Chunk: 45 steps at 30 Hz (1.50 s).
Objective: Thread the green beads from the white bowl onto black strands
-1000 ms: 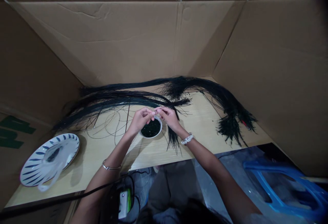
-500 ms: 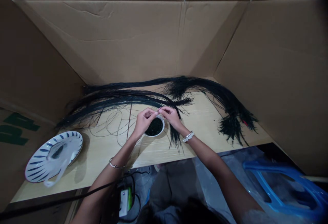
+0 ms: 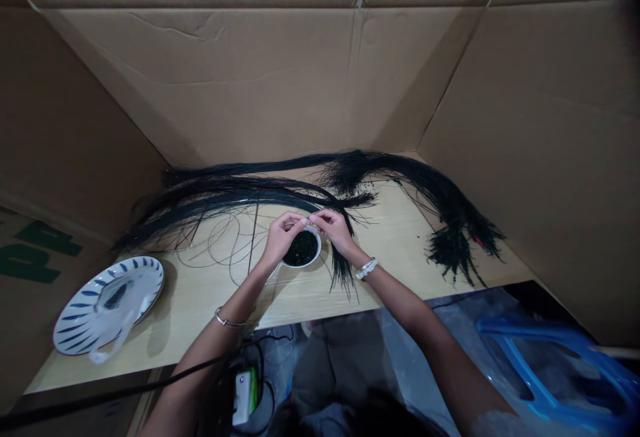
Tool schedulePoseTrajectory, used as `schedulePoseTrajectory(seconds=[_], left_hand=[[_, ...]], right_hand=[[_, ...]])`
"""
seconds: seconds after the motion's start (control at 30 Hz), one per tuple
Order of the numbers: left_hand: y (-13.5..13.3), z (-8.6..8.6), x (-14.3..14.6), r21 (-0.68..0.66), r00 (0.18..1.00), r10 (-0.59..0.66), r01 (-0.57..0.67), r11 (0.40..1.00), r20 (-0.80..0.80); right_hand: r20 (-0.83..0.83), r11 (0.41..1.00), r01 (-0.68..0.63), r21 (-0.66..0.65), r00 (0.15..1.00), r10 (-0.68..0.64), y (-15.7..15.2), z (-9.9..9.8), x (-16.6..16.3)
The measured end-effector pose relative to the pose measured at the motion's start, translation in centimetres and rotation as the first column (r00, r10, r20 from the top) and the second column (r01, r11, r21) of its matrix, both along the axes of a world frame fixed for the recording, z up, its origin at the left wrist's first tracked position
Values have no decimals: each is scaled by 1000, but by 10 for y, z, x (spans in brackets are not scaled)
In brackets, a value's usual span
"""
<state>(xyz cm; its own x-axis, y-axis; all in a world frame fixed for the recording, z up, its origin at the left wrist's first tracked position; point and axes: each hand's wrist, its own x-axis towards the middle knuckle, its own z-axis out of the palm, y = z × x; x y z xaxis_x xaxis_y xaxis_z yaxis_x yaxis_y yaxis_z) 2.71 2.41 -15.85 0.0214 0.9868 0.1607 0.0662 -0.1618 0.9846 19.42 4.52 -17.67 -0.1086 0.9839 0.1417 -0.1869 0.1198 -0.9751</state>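
Observation:
Over a small white bowl [image 3: 301, 264] of tiny dark green-black pieces, my two hands meet fingertip to fingertip. My left hand [image 3: 283, 237] is closed in a pinch, and my right hand [image 3: 334, 227] pinches just beside it. What sits between the fingertips is too small to make out. Thin dark strands [image 3: 235, 240] loop on the table left of the bowl. Behind my hands lies a bundle of long dark strands [image 3: 240, 198], whose cut ends [image 3: 343, 274] fan out to the right of the bowl under my right wrist.
Another dark strand bundle [image 3: 415, 170] curves along the back to the right, ending in tufts. A striped plate [image 3: 75, 330] with a clear plastic item stands at the left. Cardboard walls [image 3: 260, 77] enclose the wooden table [image 3: 390, 250]. A blue plastic stool [image 3: 520, 357] is below right.
Both hands stay pinched together over the bowl, with only a slight shift of the fingers. The whole view has moved a little.

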Motion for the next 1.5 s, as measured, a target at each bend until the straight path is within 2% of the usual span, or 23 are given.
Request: schedulePoseTrajectory(seconds=[0.27, 0.6, 0.87, 1.03, 1.17, 1.27, 1.5], left_hand=[[-1, 5, 0, 2, 1000, -2, 2, 1000, -13], [-1, 4, 1, 53, 999, 51, -50, 997, -18], [0, 2, 0, 63, 998, 46, -43, 997, -47], [-1, 6, -5, 47, 990, -21, 28, 998, -142], [-3, 9, -5, 22, 990, -77, 80, 997, -117], [-4, 7, -4, 18, 991, -50, 53, 998, -121], [-5, 4, -2, 41, 988, -11, 18, 999, -155]], right_hand=[[-9, 1000, 6, -7, 1000, -6, -2, 7, 1], [-7, 1000, 27, -8, 1000, -27, -1, 5, 4], [13, 998, 37, 43, 999, -37, -2, 6, 5], [73, 990, 73, 123, 994, -82, 0, 0, 3], [117, 977, 75, 198, 988, -99, 0, -7, -1], [128, 971, 55, 234, 988, -87, -2, -11, -3], [110, 973, 52, 224, 991, -78, -4, -11, -6]])
